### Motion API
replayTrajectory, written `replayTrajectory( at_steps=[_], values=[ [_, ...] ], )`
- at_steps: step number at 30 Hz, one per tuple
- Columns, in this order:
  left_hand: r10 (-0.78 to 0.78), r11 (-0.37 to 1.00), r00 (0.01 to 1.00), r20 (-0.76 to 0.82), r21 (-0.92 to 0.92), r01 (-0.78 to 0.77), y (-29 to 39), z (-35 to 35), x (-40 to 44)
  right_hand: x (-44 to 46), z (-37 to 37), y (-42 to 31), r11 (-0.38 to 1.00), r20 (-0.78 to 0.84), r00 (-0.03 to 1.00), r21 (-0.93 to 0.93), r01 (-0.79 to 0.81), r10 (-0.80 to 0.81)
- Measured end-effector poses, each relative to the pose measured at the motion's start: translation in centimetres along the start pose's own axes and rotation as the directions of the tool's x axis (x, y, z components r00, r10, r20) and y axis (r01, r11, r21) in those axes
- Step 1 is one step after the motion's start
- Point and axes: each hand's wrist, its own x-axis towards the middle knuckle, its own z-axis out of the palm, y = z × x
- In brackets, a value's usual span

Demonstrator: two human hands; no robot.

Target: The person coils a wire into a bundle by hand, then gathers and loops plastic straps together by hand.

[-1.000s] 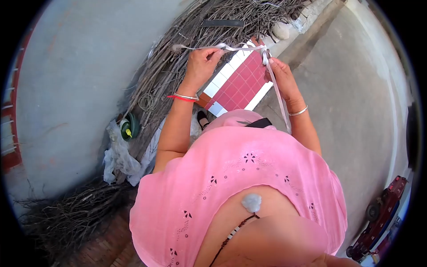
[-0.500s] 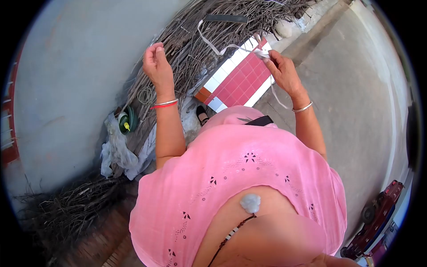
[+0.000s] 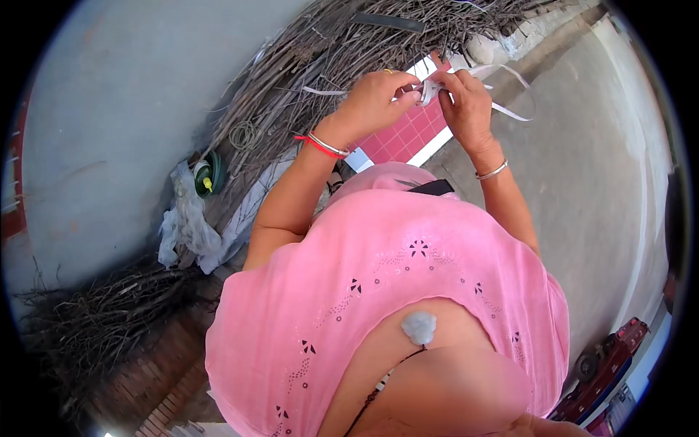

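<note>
A white ribbon (image 3: 428, 92) is bunched between my two hands over the tiled surface. My left hand (image 3: 375, 98) has its thumb and fingers closed on the ribbon's bunched part from the left, and one tail pokes out beyond that hand. From the other side my right hand (image 3: 470, 113) pinches the same bundle, while longer loose ends curl out past its knuckles. Whether the bunch is knotted or only wound cannot be made out. The fingertips of both hands are nearly touching.
Below the hands lies a red and white tiled surface (image 3: 397, 138). Behind it a pile of dry sticks (image 3: 291, 95) leans along the grey wall (image 3: 131, 109), with a dark flat strip (image 3: 388, 22) on top. Plastic sheeting (image 3: 186, 226) and a green container (image 3: 209, 175) sit at left. A red vehicle (image 3: 608, 368) stands lower right.
My left hand has moved right, from empty in the air to the ribbon beside my right hand. The ribbon's long tail has left the stick pile; loose ends now hang to the right.
</note>
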Motion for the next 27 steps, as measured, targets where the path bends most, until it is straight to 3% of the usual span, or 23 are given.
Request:
replayTrajectory(
  at_steps=[3,6,8,9,11,14,15,17,20,24,27],
  values=[
    [-0.091,0.971,0.995,0.040,-0.218,0.098,-0.4,1.2,-0.1,-0.1,0.2,0.0,0.999,-0.085,0.996,0.016,0.035,-0.034],
    [-0.190,0.828,0.980,0.066,-0.525,0.196,-0.3,2.2,-0.4,-0.9,1.0,0.4,0.995,-0.105,0.994,0.101,-0.013,0.024],
    [-0.214,0.810,0.975,0.057,-0.548,0.210,-0.1,2.2,-0.6,-1.2,1.1,0.5,0.990,-0.083,0.993,0.122,-0.076,0.087],
    [-0.225,0.802,0.973,0.052,-0.558,0.215,0.0,2.2,-0.6,-1.1,1.1,0.5,0.996,-0.132,0.991,0.085,-0.019,0.030],
    [-0.232,0.826,0.970,-0.068,-0.541,0.160,-0.1,2.6,-0.7,-0.7,1.0,0.4,0.996,-0.224,0.971,0.001,0.089,-0.086],
    [-0.204,0.931,0.939,-0.279,-0.352,0.097,0.5,2.7,-1.0,-1.0,0.5,-0.9,0.999,-0.306,0.952,-0.045,0.001,-0.015],
    [-0.178,0.963,0.919,-0.351,-0.255,0.089,0.7,2.7,-1.1,-1.2,0.4,-1.5,0.983,-0.206,0.970,0.156,-0.096,0.127],
    [-0.157,0.964,0.920,-0.360,-0.256,0.065,0.2,3.1,-1.2,-1.7,0.6,-2.5,0.808,0.070,0.937,0.488,-0.331,0.342],
    [-0.108,0.983,0.924,-0.366,-0.177,0.045,0.0,3.5,-1.2,-2.0,2.3,-2.3,0.541,0.186,0.853,0.703,-0.462,0.487],
    [0.032,0.999,0.906,-0.422,-0.004,-0.038,-0.2,3.5,-1.2,-1.6,3.1,-2.5,0.521,0.170,0.855,0.729,-0.444,0.490],
    [0.007,0.996,0.912,-0.409,0.085,0.030,-1.0,3.7,-1.3,-1.1,3.2,-3.2,0.637,0.138,0.860,0.616,-0.463,0.491]
  ],
)
